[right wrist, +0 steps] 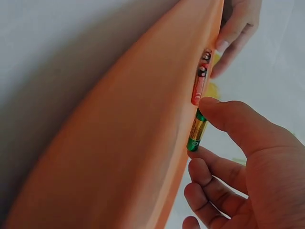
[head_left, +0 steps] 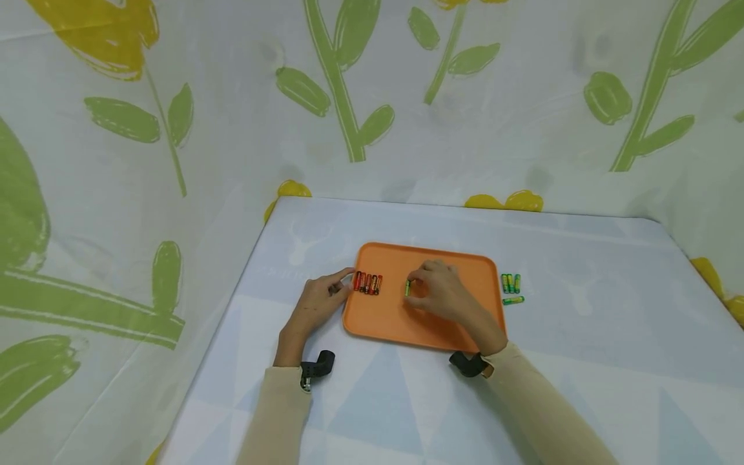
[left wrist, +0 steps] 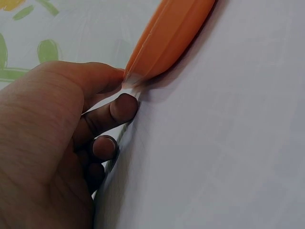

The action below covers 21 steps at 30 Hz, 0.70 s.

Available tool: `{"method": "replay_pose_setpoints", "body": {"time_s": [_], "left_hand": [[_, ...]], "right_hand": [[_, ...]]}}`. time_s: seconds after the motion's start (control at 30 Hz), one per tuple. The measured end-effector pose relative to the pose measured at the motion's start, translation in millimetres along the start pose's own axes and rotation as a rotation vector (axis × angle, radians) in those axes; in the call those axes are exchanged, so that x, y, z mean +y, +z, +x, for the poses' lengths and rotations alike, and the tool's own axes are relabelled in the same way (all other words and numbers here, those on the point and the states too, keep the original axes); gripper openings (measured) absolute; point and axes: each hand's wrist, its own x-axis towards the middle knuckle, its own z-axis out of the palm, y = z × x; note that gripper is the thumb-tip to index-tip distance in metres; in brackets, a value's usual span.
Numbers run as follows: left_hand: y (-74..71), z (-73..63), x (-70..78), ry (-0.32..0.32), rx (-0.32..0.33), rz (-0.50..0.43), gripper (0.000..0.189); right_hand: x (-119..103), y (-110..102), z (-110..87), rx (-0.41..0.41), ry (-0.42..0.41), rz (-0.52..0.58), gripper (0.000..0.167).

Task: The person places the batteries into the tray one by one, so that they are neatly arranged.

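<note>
An orange tray (head_left: 380, 321) lies on the table, with a row of several red-and-black batteries (head_left: 368, 283) near its left edge. My right hand (head_left: 440, 292) is over the middle of the tray. Between thumb and fingertip it pinches the ends of a green-and-gold battery (right wrist: 198, 130), which stands lengthwise to the red row. At the tray's left rim is my left hand (head_left: 318, 301); one fingertip touches the orange rim in the left wrist view, while the other fingers (left wrist: 125, 108) bend loosely below it.
Right of the tray, several green batteries lie on the table: three side by side (head_left: 511, 283) and one crosswise (head_left: 513, 300) below them. The pale patterned tablecloth (head_left: 372, 407) reaches a floral curtain (head_left: 407, 135) behind and on the left.
</note>
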Motion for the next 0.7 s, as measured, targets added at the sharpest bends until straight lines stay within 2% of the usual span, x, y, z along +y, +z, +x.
{"method": "replay_pose_setpoints", "body": {"time_s": [0.7], "left_hand": [[0.8, 2.3, 0.1, 0.012, 0.003, 0.018, 0.041]], "right_hand": [[-9.5, 19.5, 23.8, -0.025, -0.003, 0.029, 0.043]]}}
